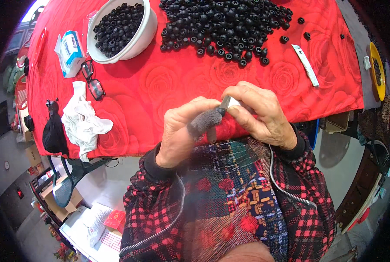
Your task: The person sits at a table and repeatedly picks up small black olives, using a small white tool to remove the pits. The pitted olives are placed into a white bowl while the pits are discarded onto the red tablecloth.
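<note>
Both my hands meet above the near edge of the red cloth. My left hand [175,129] pinches a small round black plastic part [222,111]. A fuzzy grey finger sleeve [205,122] covers one of its fingers. In my right hand [264,115], between thumb and forefinger, is a short flat grey blade [225,102] with a white grip [233,102]. Its metal end touches or nearly touches the black part. Beyond my hands lies a large pile of similar black parts [225,28]. A white bowl [149,32] at the back left holds many more.
Left on the red cloth [160,81] are a tissue pack [71,52], black-framed glasses [96,88], a crumpled white cloth [83,120] and a black item [54,131]. A white strip [306,65] lies at right, with a yellow plate [380,72] beyond. A chair [68,187] stands lower left.
</note>
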The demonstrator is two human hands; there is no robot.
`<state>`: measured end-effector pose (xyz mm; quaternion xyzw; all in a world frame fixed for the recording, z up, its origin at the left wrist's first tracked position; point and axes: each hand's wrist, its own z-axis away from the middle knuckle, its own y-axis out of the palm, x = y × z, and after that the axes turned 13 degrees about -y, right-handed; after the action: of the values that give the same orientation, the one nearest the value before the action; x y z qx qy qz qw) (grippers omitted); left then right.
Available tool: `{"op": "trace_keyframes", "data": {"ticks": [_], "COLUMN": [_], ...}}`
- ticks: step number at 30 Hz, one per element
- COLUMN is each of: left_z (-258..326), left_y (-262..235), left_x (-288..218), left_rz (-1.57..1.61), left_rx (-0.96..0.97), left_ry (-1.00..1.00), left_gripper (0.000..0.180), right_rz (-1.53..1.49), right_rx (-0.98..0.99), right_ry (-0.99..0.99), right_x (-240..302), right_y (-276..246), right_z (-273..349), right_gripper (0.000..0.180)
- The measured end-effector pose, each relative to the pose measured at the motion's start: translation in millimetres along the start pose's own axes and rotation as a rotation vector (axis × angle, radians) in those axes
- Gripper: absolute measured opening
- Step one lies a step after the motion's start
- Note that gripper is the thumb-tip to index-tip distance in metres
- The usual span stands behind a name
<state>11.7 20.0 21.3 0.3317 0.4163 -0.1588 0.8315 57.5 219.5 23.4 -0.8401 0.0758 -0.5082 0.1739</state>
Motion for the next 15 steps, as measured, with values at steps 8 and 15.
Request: {"op": "trace_keyframes", "data": {"ticks": [8, 15], "left_z": [-0.9, -1.1], "left_y": [-3.5, -3.3], "left_x": [0.9, 0.8], "left_rz": [-0.024, -0.006], "left_rx": [0.025, 0.030], "left_ry": [-0.020, -0.031], "left_gripper": [0.023, 0.023], "right_rz": [-0.019, -0.020], "right_rx": [-0.002, 0.009], "right_ry": [0.003, -0.012], "right_x": [-1.6, -4.3], "right_y": [0.1, -0.9], "right_z": [0.7, 1.4], "right_gripper": [0.019, 0.019]}}
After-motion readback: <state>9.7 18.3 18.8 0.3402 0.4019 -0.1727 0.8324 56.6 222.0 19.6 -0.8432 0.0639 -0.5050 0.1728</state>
